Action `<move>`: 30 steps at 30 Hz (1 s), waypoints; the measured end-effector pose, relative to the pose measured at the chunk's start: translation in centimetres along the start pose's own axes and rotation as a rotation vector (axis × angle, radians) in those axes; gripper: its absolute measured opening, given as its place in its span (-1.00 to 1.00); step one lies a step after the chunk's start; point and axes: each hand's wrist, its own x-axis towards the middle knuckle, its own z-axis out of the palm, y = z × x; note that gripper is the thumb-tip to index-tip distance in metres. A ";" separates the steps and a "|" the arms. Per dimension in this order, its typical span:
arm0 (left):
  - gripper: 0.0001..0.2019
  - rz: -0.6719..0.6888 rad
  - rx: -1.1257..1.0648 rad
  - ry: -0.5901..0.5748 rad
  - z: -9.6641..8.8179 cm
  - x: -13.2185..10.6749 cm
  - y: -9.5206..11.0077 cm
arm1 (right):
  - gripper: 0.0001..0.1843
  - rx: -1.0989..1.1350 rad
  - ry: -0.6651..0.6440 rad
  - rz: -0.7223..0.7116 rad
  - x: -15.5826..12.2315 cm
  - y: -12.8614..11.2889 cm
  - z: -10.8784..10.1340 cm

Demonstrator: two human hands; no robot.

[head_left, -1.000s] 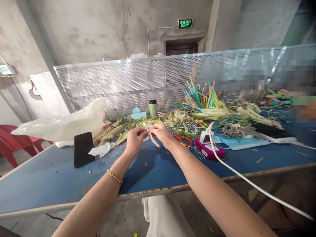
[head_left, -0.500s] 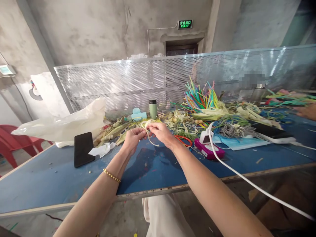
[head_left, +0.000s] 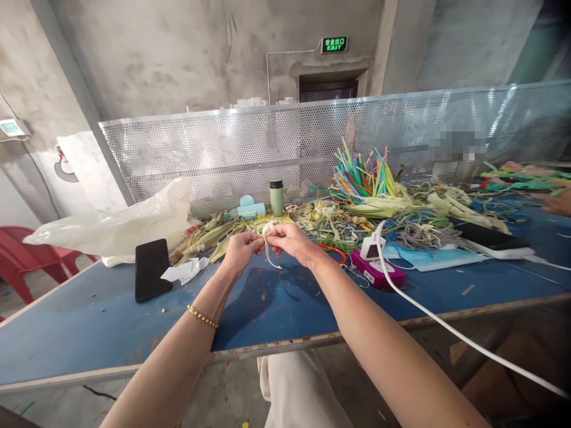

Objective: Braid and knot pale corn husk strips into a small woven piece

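Note:
Above the blue table (head_left: pixel 267 315) my two hands meet at a pale, flat fibre strip (head_left: pixel 273 260), which looks like corn husk. My left hand (head_left: pixel 243 249) pinches it from the left, with thumb and forefinger together. From the right, my right hand (head_left: pixel 289 242) grips it in a pinch close by. A loose tail of the strip hangs below the fingers, and a pale looped part shows just above them. My fingers hide most of the part between them. Behind my hands lie dried husks (head_left: pixel 203 238) and tangled fibre scraps (head_left: pixel 323 217).
A black phone (head_left: pixel 152 270) and white paper (head_left: pixel 185 271) lie left, near a plastic bag (head_left: pixel 120 223). A green bottle (head_left: pixel 276 199) stands behind. Right are colourful strips (head_left: pixel 363 175), a purple box (head_left: pixel 379 272) with a white cable (head_left: pixel 428 315), and another person's hand (head_left: pixel 557 202).
Both hands stay in nearly the same place, still pinching. My right fingers have shifted slightly, and the strip's tail now hangs straighter and a little further left.

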 end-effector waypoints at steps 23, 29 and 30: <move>-0.71 -0.034 -0.364 -0.195 0.2 -0.2 0.1 | -0.79 0.257 0.044 0.016 -0.4 -1.1 0.3; -0.71 -0.050 -0.369 -0.192 0.2 -0.4 0.4 | -0.84 0.081 0.143 -0.014 -0.5 -1.2 1.1; -0.72 -0.066 -0.367 -0.210 0.1 -0.4 0.6 | -0.83 0.049 0.151 -0.026 -0.5 -1.1 1.0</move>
